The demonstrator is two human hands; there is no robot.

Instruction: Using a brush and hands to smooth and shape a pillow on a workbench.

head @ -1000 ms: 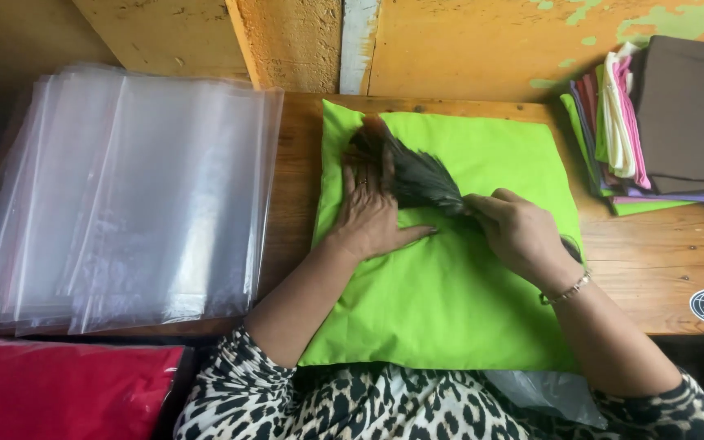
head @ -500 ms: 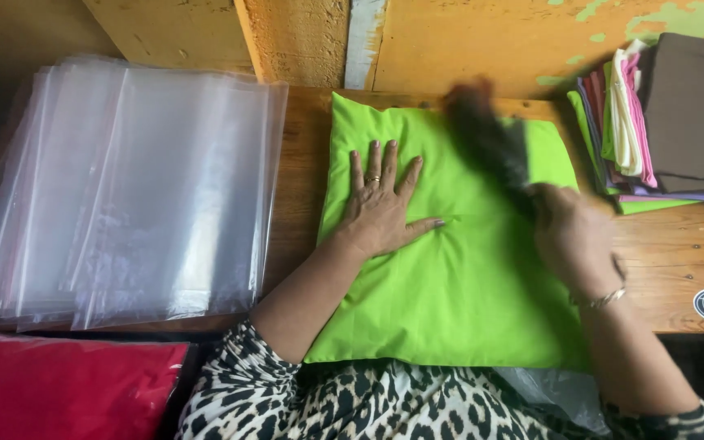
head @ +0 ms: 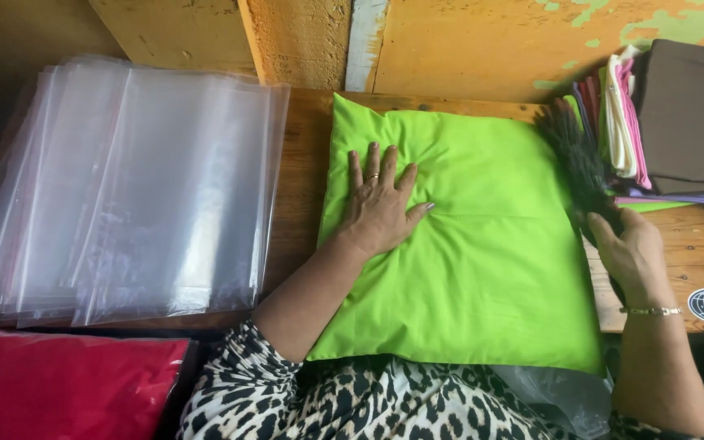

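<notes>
Looking down from the head camera, a worn wooden table [head: 303, 187] stands against a wall of chipped orange and yellow paint [head: 466, 41], with a pale vertical strip running down it. On the table's left part lies a fanned stack of clear plastic bags [head: 124, 187], overlapping one another and reaching past the table's near edge. Below them, at the lower left corner, a red cushion in plastic [head: 59, 383] shows partly. In the middle lies a bright green cushion [head: 482, 277], flat on the table, its near edge hanging over toward the person's leopard-print sleeves. At the far right a pile of folded fabrics [head: 662, 122] in brown, white, pink and purple sits on the table, touching the wall. The left hand [head: 380, 208] lies open and flat on the green cushion's upper left part, fingers spread, a ring on one finger, palm pressing the cloth into creases. The right hand [head: 633, 253], wearing a thin bracelet at the wrist, is closed around the handle of a dark bristle brush [head: 576, 159], whose bristles sit at the cushion's upper right corner, just beside the folded fabrics. A crumpled bit of clear plastic [head: 556, 391] shows under the cushion's near right corner
</notes>
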